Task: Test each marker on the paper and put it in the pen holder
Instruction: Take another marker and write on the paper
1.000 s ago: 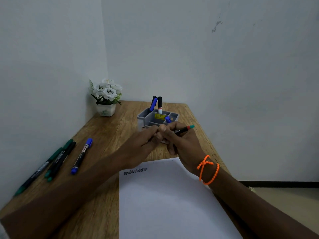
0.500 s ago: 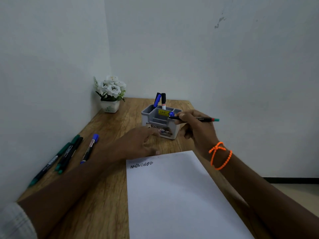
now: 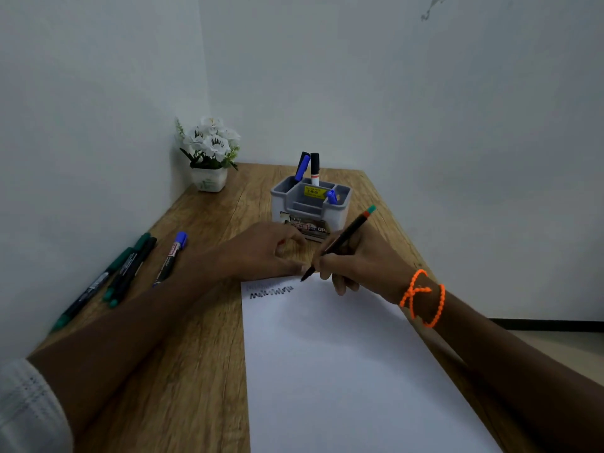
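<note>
- Green-capped marker (image 3: 340,240) gripped in right hand (image 3: 359,259), tip down at the top edge of the paper (image 3: 343,371), just right of a black scribble (image 3: 271,292).
- Left hand (image 3: 261,253) loosely curled, empty, resting at the paper's top edge.
- Pen holder (image 3: 310,204) just beyond the paper, three markers inside.
- Spare markers (image 3: 130,269) lying left of the paper.

The right hand (image 3: 356,263) has lowered the marker (image 3: 340,243) tip onto the paper (image 3: 343,371).

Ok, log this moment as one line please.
right hand: holds green-capped marker, tip at paper top edge | left hand: resting near paper corner | pen holder: three markers inside
</note>
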